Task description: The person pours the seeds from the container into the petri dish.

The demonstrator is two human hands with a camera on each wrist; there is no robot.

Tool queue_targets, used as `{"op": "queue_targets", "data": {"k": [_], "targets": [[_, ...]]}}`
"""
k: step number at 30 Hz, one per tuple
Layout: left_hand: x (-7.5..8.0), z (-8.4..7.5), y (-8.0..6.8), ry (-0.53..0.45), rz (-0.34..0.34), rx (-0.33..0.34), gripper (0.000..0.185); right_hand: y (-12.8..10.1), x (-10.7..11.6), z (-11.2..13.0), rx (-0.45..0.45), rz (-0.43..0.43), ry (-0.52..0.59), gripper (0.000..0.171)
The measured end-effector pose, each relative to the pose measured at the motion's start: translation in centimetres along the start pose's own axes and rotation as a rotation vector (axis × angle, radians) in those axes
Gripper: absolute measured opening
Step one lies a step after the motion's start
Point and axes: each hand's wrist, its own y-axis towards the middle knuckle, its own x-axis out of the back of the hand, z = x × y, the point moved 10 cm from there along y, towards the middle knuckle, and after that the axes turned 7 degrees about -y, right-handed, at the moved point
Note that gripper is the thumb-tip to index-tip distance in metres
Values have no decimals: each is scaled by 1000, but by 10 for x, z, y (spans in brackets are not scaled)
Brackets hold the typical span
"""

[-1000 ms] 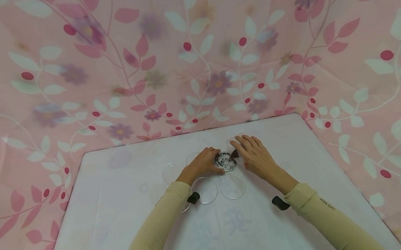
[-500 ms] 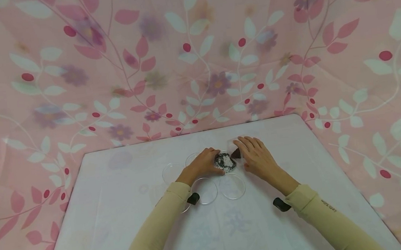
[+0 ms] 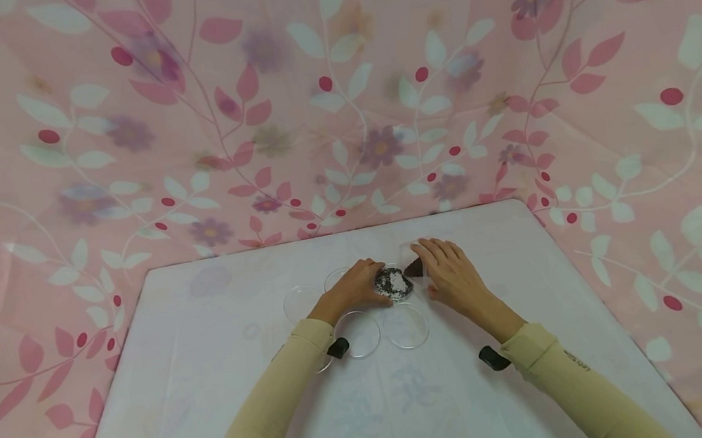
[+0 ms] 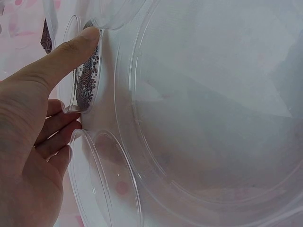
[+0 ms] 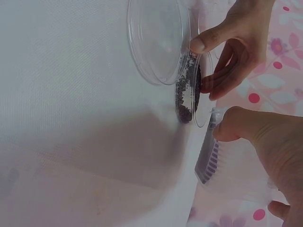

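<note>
A clear round plastic dish (image 4: 97, 80) of dark granules (image 4: 85, 87), likely light, stiff and brittle, rests on the white desk (image 3: 213, 366), best held by its rim, where the left hand (image 3: 356, 285) clasps it in a widely curved grip while the right hand (image 3: 454, 272) grips a clear plastic container (image 5: 232, 165).

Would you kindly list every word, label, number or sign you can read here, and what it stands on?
No text is legible anywhere.
Pale yellow cloth right sleeve: small dark lettering near the cuff, too small to read.
White flat tabletop: faint bluish marks, too blurred to tell whether they are writing.
</note>
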Motion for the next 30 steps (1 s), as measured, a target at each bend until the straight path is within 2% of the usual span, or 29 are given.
{"op": "queue_targets", "data": {"k": [7,18,25,30], "targets": [[0,1,-1,2,3,15,91,-2,-1,-7,-33,9,29,90],[-1,1,-2,-9,6,9,91,-9,3,-16,-85,-49,162,89],[-3,2,-1,-4,15,17,92,-14,-1,-22,-144,-11,213,89],[-1,2,-1,5,8,18,92,-14,-1,-25,-155,-9,215,88]]}}
